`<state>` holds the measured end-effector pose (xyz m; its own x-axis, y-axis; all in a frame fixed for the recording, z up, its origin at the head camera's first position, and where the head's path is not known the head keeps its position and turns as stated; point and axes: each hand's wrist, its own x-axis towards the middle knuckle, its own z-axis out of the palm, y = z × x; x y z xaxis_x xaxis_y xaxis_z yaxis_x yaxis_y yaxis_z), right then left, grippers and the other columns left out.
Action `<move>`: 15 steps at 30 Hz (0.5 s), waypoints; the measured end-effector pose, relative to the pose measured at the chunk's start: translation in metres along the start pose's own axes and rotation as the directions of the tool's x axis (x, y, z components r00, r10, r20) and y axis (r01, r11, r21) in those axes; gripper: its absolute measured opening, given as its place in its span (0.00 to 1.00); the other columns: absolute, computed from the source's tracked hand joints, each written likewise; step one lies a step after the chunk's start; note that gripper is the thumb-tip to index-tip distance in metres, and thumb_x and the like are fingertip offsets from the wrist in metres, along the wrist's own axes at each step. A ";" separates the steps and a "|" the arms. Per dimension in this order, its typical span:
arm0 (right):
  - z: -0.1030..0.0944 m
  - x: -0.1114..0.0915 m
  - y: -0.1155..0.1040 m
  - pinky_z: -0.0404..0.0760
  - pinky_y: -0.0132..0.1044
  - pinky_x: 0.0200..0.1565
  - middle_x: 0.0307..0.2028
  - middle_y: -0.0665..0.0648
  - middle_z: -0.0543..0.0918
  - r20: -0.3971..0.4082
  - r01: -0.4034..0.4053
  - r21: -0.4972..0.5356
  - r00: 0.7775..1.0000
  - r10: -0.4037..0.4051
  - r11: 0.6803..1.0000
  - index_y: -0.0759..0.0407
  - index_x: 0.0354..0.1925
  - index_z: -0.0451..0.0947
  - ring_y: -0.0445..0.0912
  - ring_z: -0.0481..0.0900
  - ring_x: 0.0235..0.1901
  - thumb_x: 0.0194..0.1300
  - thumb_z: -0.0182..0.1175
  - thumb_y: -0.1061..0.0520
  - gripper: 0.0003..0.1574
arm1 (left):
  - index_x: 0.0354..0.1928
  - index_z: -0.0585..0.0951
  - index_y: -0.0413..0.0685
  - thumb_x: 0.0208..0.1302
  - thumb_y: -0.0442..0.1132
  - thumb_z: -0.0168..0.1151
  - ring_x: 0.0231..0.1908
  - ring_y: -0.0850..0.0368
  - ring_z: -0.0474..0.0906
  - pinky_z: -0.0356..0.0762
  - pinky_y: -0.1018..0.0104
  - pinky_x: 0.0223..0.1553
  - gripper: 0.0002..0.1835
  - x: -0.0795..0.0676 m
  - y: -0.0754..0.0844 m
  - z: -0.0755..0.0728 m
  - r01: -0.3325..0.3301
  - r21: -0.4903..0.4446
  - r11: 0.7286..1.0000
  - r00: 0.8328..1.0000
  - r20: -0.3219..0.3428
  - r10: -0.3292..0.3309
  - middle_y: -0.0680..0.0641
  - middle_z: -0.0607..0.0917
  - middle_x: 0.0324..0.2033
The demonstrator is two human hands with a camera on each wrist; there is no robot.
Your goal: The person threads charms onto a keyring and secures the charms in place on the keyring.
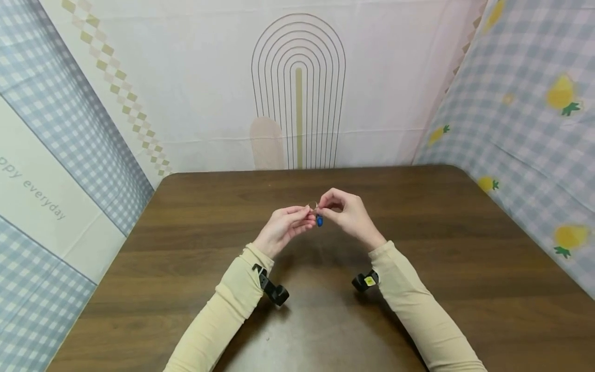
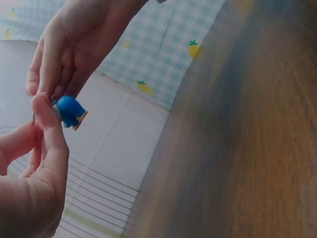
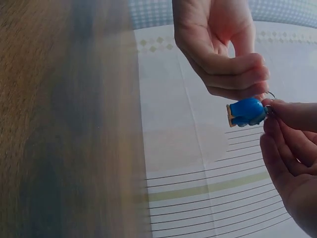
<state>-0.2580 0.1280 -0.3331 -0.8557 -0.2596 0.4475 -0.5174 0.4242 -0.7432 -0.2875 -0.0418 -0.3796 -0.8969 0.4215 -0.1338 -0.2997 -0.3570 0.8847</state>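
From where I stand, the person's two hands meet above the middle of the wooden table [image 1: 186,222], fingertips just beside each other, both busy with one small keychain. The left hand [image 1: 287,226] pinches the thin metal ring [image 1: 313,202] between thumb and fingers from the left; the right hand [image 1: 349,211] pinches, from the right, around the small metal link [image 3: 268,110] where the ring meets the charm. That charm, a glossy blue figure [image 3: 247,110], hangs below the fingertips, clear of the tabletop. Its long axis runs close to upright, slightly tilted: the link end points up toward the ring, and the orange feet [image 3: 230,116] point down at the wood. I can't tell which way its front faces. Cream sleeves [image 1: 241,289] cover both forearms, with a black device at each wrist, and a pale patterned cloth [image 1: 209,77] hangs beyond the far edge.
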 end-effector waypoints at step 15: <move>0.004 -0.001 -0.004 0.79 0.39 0.39 0.27 0.62 0.81 -0.014 0.019 0.003 1.000 -0.019 1.000 0.68 0.29 0.74 0.46 0.78 0.30 0.52 0.62 0.67 0.06 | 0.34 0.77 0.42 0.60 0.37 0.57 0.21 0.62 0.76 0.77 0.74 0.26 0.05 -0.002 -0.009 0.012 -0.078 0.015 0.997 0.989 -0.123 0.079 0.50 0.79 0.21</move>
<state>-0.2553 0.1229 -0.3327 -0.8458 -0.2558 0.4682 -0.5335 0.4163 -0.7363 -0.2794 -0.0300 -0.3819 -0.9511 0.2857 -0.1173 -0.2238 -0.3762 0.8991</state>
